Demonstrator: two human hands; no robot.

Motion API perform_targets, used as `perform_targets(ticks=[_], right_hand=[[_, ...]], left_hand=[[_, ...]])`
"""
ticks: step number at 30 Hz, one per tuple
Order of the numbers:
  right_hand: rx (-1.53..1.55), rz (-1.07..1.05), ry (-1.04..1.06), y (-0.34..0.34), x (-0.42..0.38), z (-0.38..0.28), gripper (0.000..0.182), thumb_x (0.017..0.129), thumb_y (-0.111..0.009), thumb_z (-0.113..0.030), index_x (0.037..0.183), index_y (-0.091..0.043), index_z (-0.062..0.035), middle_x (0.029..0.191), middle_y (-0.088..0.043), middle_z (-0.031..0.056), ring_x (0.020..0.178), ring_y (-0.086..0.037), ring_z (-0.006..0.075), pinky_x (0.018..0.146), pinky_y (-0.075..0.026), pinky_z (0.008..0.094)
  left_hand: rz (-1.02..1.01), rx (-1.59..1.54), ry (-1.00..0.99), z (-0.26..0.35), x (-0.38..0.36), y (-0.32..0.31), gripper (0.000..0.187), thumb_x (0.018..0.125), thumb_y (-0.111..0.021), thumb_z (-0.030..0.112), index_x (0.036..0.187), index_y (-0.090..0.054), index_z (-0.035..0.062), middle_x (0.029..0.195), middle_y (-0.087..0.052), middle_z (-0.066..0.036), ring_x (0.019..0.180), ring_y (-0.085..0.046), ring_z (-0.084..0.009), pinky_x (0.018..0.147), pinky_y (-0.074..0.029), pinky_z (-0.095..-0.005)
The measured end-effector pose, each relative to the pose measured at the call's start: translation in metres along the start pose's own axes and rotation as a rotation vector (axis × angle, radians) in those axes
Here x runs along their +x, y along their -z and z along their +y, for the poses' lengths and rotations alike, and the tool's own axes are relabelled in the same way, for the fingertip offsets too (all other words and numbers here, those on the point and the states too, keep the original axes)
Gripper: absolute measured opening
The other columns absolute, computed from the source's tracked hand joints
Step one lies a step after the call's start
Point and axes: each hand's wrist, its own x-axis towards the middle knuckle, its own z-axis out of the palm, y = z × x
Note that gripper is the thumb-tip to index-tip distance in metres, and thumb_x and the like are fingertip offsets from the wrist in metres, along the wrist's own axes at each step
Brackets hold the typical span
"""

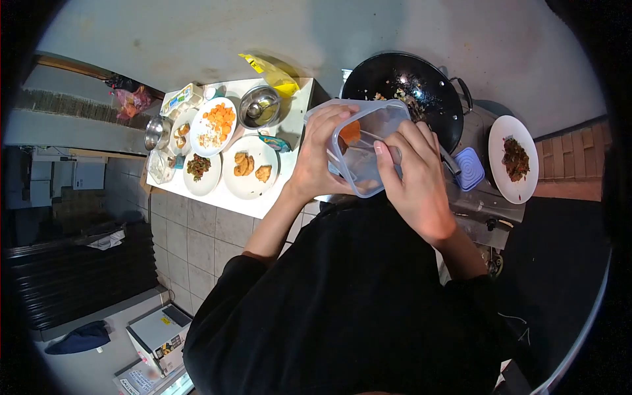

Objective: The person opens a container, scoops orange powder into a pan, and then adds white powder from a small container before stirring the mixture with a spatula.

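Left hand (319, 153): grasping a clear plastic food container (378, 172), fingers along its left side. The container is tilted, its opening facing the right hand, and is positioned in front of the torso, between the bench on the left and the wok on the right. Orange matter (350, 133) is visible at its left side.

Right hand (416, 172): fingers curled, at the right side of the container's opening, thumb extended toward the container. A pale slender shape runs inside the container near these fingers; whether the hand grips it cannot be told.

Far right: black wok (403, 80) with a loop handle and food remnants on its inner surface. Near the wok, beside the right hand, lies a blue square lid (469, 168). Further right stands a white oval plate (498, 178) bearing dark, leafy cooked food (515, 160).

Left: white bench (294, 125). On it: a white plate (245, 192) with golden-brown pieces (244, 164); beyond it a plate of orange chunks (220, 122); to the right of these chunks, a metal pot (245, 99) containing a ladle; at the far edge, a yellow bag (280, 80). A smaller plate of chopped red and green food (197, 168) is near the bench's left end.
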Motion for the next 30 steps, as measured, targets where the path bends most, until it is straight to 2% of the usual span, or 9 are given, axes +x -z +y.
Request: perform_targets(ticks=[8, 12, 13, 17, 19, 21, 25, 27, 30], right_hand=[[0.238, 0.148, -0.206, 0.019, -0.003, 0.004, 0.011, 0.09, -0.062, -0.003, 0.083, -0.058, 0.0036, 0.081, -0.051, 0.0147, 0.078, -0.052, 0.0326, 0.074, -0.043, 0.0406], [0.323, 0.217, -0.185, 0.023, -0.003, 0.019, 0.009, 0.091, -0.061, 0.0, 0.084, -0.058, 0.0046, 0.082, -0.052, 0.0139, 0.077, -0.051, 0.0285, 0.071, -0.043, 0.035], [0.335, 0.23, -0.162, 0.019, -0.004, 0.027, 0.01, 0.093, -0.061, -0.001, 0.085, -0.058, 0.0043, 0.083, -0.051, 0.0121, 0.074, -0.05, 0.0236, 0.07, -0.042, 0.0332], [0.418, 0.273, -0.212, 0.011, -0.014, 0.042, 0.013, 0.096, -0.058, -0.004, 0.086, -0.056, 0.0038, 0.082, -0.049, 0.0085, 0.071, -0.047, 0.0166, 0.065, -0.04, 0.0294], [0.412, 0.274, -0.21, 0.012, -0.013, 0.042, 0.013, 0.097, -0.058, -0.004, 0.086, -0.056, 0.0038, 0.082, -0.049, 0.0086, 0.071, -0.047, 0.0168, 0.065, -0.04, 0.0293], [0.404, 0.278, -0.21, 0.013, -0.014, 0.042, 0.014, 0.097, -0.058, -0.005, 0.086, -0.056, 0.0038, 0.082, -0.049, 0.0087, 0.071, -0.047, 0.0169, 0.065, -0.039, 0.0291], [0.41, 0.296, -0.215, 0.01, -0.014, 0.045, 0.016, 0.098, -0.057, -0.007, 0.086, -0.056, 0.0031, 0.081, -0.048, 0.0082, 0.07, -0.046, 0.0164, 0.065, -0.039, 0.0292], [0.394, 0.304, -0.203, 0.01, -0.014, 0.046, 0.016, 0.098, -0.057, -0.007, 0.086, -0.056, 0.0027, 0.081, -0.048, 0.008, 0.07, -0.046, 0.0163, 0.065, -0.038, 0.0291], [0.384, 0.32, -0.201, 0.014, -0.015, 0.043, 0.018, 0.098, -0.056, -0.009, 0.085, -0.054, 0.0026, 0.08, -0.047, 0.0075, 0.07, -0.046, 0.0157, 0.065, -0.038, 0.0291]], left_hand=[[0.024, 0.041, 0.028, 0.005, -0.001, 0.009, 0.113, 0.05, -0.099, 0.031, 0.142, -0.037, 0.0075, 0.131, -0.054, -0.019, 0.122, -0.054, -0.0366, 0.103, -0.044, -0.0484], [0.047, 0.017, 0.06, 0.003, -0.003, 0.009, 0.113, 0.051, -0.099, 0.031, 0.142, -0.036, 0.0067, 0.131, -0.053, -0.019, 0.123, -0.053, -0.0356, 0.105, -0.044, -0.0465], [0.047, 0.017, 0.059, 0.002, -0.003, 0.009, 0.113, 0.051, -0.099, 0.031, 0.142, -0.036, 0.0067, 0.131, -0.053, -0.019, 0.123, -0.053, -0.0356, 0.105, -0.044, -0.0465], [0.049, 0.065, 0.077, 0.002, -0.003, 0.012, 0.114, 0.051, -0.099, 0.031, 0.142, -0.035, 0.0052, 0.13, -0.052, -0.02, 0.121, -0.053, -0.0351, 0.105, -0.043, -0.046], [0.049, 0.081, 0.081, 0.001, -0.005, 0.013, 0.114, 0.051, -0.099, 0.031, 0.141, -0.034, 0.0048, 0.13, -0.052, -0.021, 0.121, -0.053, -0.0351, 0.105, -0.043, -0.0461], [-0.051, 0.16, 0.091, -0.003, -0.008, 0.017, 0.123, 0.05, -0.099, 0.035, 0.143, -0.025, 0.0069, 0.138, -0.041, -0.019, 0.13, -0.048, -0.0353, 0.109, -0.041, -0.0496], [-0.045, 0.178, 0.089, 0.0, -0.005, 0.016, 0.122, 0.05, -0.099, 0.034, 0.143, -0.026, 0.0063, 0.138, -0.041, -0.019, 0.13, -0.048, -0.0352, 0.11, -0.041, -0.049], [0.02, 0.131, 0.065, -0.001, -0.003, 0.013, 0.112, 0.052, -0.098, 0.032, 0.14, -0.035, 0.0033, 0.13, -0.051, -0.021, 0.121, -0.053, -0.0365, 0.103, -0.044, -0.0469], [0.021, 0.169, 0.085, 0.003, -0.002, 0.014, 0.113, 0.052, -0.098, 0.032, 0.141, -0.034, 0.0043, 0.129, -0.051, -0.021, 0.121, -0.053, -0.0371, 0.103, -0.044, -0.0475]])
